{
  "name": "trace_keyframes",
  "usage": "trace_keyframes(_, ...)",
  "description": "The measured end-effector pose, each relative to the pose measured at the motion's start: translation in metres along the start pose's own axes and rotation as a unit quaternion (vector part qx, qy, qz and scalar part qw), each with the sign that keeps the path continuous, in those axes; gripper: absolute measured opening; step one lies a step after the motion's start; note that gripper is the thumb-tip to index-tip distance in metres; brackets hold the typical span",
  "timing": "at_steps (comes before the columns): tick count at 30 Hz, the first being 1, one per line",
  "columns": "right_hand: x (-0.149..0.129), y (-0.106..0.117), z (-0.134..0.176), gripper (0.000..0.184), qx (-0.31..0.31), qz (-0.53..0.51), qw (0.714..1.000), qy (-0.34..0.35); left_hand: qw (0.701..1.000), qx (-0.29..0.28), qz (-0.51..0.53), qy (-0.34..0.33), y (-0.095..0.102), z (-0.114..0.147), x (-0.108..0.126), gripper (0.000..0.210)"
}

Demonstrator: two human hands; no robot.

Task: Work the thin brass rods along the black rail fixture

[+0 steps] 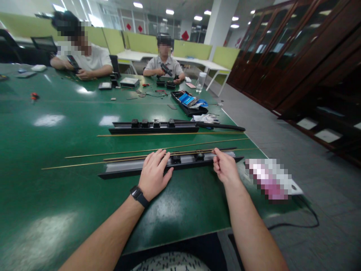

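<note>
My left hand [154,173], with a dark watch on its wrist, lies with fingers stretched out over a long black-and-silver channel rail [124,168]. Under its fingertips run thin brass-coloured rods [76,165], which lie along the rail. Near the rail's right end, my right hand [225,166] is closed in a pinch on one of these thin rods. Two small black blocks [176,158] sit in the rail between my hands. Just beyond lies another thin rod [98,154], apart from the rail.
Farther back are a second rail [152,130] with several black blocks, a black strip [225,127], white gloves [205,119] and a black tray [183,104]. A blurred pink-and-white object [267,178] with a cable lies right. Two people sit across the green table [70,210].
</note>
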State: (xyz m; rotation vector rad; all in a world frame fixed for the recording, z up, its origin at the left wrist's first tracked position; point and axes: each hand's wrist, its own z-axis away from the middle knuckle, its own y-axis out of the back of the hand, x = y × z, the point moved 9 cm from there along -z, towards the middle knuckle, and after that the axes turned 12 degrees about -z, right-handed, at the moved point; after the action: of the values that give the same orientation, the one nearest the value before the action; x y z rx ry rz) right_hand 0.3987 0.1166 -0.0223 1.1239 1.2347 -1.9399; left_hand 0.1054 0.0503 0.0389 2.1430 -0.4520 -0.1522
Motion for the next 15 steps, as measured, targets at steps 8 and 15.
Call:
trace_keyframes(8,-0.0001,-0.0029,0.0006,0.03,-0.012,0.008,1.0,0.001,1.0,-0.003,0.007,0.001,0.0005,-0.0012,-0.0003,0.049)
trace_keyframes(15,0.001,-0.0031,-0.0012,0.024,-0.01,0.001,1.0,-0.006,1.0,-0.006,0.001,0.001,-0.0005,-0.0018,-0.0001,0.048)
